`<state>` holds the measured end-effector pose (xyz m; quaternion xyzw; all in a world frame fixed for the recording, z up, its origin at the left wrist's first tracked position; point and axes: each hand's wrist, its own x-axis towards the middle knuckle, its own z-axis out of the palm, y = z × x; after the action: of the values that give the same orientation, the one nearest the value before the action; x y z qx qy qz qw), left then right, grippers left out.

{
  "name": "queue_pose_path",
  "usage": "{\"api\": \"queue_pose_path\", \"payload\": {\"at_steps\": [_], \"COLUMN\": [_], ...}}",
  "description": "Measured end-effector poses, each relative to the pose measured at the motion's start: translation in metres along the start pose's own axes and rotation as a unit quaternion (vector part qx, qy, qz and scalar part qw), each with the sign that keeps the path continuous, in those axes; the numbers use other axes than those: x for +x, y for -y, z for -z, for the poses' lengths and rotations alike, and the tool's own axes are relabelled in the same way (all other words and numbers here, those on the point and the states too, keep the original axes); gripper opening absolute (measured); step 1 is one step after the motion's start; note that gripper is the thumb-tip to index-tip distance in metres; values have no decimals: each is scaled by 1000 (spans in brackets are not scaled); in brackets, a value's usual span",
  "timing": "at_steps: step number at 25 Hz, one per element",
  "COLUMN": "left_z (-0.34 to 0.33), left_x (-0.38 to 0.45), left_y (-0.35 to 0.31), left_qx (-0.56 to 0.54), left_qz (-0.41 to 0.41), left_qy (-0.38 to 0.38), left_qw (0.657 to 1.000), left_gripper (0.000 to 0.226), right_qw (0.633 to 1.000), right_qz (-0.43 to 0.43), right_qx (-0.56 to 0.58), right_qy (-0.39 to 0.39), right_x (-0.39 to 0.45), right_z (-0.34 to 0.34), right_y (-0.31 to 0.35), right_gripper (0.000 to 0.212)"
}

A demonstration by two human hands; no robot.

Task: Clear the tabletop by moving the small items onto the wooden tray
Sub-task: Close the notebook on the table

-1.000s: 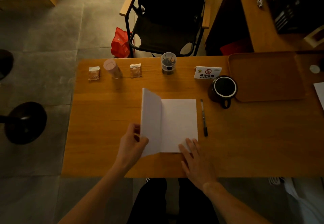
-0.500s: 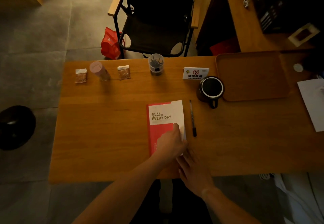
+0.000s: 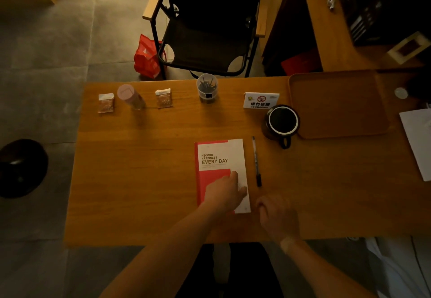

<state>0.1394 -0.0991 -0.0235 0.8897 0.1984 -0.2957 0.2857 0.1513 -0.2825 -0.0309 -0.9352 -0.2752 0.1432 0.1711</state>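
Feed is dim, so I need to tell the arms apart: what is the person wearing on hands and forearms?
Nothing on either forearm: no sleeves in view. The left hand is bare, no glove. The right hand is bare too, with a pale band at the wrist; too blurred to identify.

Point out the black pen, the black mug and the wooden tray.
black pen [image 3: 256, 160]: head view, middle of the barrel.
black mug [image 3: 282, 119]: head view, dark inside of the cup.
wooden tray [image 3: 335, 104]: head view, bare floor of the tray.

right hand [image 3: 277, 216] blurred; paper sheet [image 3: 418, 141] cropped.
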Motion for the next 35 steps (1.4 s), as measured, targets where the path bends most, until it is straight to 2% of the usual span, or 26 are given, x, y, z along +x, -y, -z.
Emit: {"api": "queue_pose_path", "payload": {"at_steps": [2, 4, 6, 8, 10, 13, 16, 18, 20, 23, 25, 27, 30, 33, 35], "left_z": [19, 40, 59, 74, 81, 81, 77, 75, 74, 71, 70, 70, 72, 71, 71], "left_x": [5, 15, 26, 38, 46, 50, 48, 46, 42, 35, 29, 25, 21, 21, 22], "left_y": [25, 52, 71, 78, 77, 76, 77, 75, 75, 76, 75, 73, 70, 67, 67], "left_qx": [43, 91, 99, 99, 98, 94, 72, 47, 15, -55, -84, -87, -78, -74, -77], "left_qz": [-38, -37, -7, 22, 31, 13, 6, 10, 10, -25, -53, -74, -93, -102, -110], "left_qy": [-19, -74, -133, -140, -116, -122, -147, -154, -154, -161, -163, -167, -173, -176, -177], "left_qw": [998, 992, 986, 985, 988, 988, 986, 987, 988, 985, 982, 979, 977, 976, 975], "left_gripper": [29, 32, 47, 64, 74, 71, 66, 65, 63, 58, 55, 52, 51, 53, 55], "right_qw": [996, 985, 974, 970, 967, 959, 954, 953, 959, 975, 974, 975, 972, 942, 931], "right_qz": [-89, -162, -206, -225, -241, -271, -283, -277, -245, -140, -76, -45, -59, -126, -147], "right_qx": [14, 35, 46, 47, 45, 60, 76, 104, 139, 153, 160, 166, 215, 308, 318], "right_qy": [10, 49, 77, 74, 64, 56, 65, 70, 40, -84, -139, -144, -76, 50, 104], "right_x": [33, 69, 100, 121, 134, 145, 147, 149, 155, 169, 180, 191, 205, 209, 207], "right_z": [7, 9, 10, 10, 9, 10, 13, 19, 29, 45, 54, 60, 57, 42, 33], "right_y": [2, 6, 13, 21, 26, 31, 33, 35, 42, 62, 77, 89, 99, 104, 106], "right_gripper": [13, 35, 47, 42, 30, 18, 18, 19, 21, 26, 42, 58, 62, 55, 44]}}
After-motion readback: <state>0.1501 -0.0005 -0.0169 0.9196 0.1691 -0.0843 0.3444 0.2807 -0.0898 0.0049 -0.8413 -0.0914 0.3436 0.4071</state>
